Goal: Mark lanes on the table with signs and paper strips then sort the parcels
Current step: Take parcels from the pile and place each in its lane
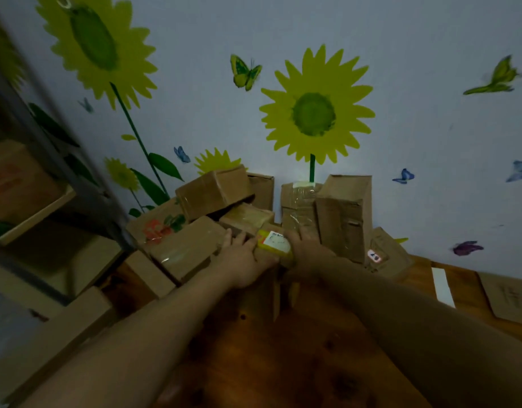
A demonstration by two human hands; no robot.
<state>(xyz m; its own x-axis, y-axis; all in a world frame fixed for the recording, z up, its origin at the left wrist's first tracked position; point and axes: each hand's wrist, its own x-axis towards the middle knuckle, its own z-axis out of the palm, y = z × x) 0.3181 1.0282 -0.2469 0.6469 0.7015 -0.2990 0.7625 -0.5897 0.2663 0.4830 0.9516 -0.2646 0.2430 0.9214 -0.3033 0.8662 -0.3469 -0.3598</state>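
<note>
Parcels (215,198) of brown cardboard lie heaped against the wall at the far edge of the wooden table (283,363). One small yellow-taped parcel (274,244) with a white label sits at the front of the heap, between both hands. Left hand (242,257) is against the left end of the yellow-taped parcel, its fingers fairly straight and spread, resting on the flat box (183,248) just left of it. Right hand (305,248) is at the right end of the yellow-taped parcel, with fingers curled round that end; the light is dim and the fingertips are hidden. A tall upright box (342,213) stands just behind and to the right of the yellow-taped parcel. A box with red print (156,228) lies well to its left. A white paper strip (443,287) lies flat on the table well to its right, and a cardboard sign (510,295) with blurred handwriting lies further right still. A sunflower decal (314,113) is on the wall above.
</note>
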